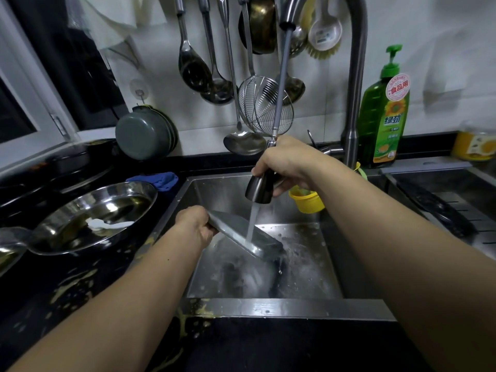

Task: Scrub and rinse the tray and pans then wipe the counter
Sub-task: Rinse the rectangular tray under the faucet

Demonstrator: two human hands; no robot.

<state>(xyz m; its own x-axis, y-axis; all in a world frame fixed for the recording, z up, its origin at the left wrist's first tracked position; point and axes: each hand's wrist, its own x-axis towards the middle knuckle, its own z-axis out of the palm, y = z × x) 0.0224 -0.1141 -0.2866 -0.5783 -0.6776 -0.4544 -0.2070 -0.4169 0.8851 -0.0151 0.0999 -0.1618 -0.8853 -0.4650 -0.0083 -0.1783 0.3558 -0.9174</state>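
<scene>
My left hand (pixel 196 225) grips one end of a steel tray (pixel 241 234), held tilted over the sink (pixel 268 307) with its far end pointing down. My right hand (pixel 284 162) grips the pull-out faucet spray head (pixel 260 190), whose hose runs up to the faucet. Water streams from the head onto the middle of the tray. Left of the sink, a round steel pan (pixel 88 216) with oily residue and a white smear rests on the black counter (pixel 80 304). Yellowish splatter covers the counter near the sink's front left corner.
A blue cloth (pixel 158 179) lies behind the pan. A yellow cup (pixel 306 202) hangs inside the sink at the back. A green dish soap bottle (pixel 383 111) stands by the faucet post. Ladles and a wire skimmer hang on the wall. A drain rack sits at right.
</scene>
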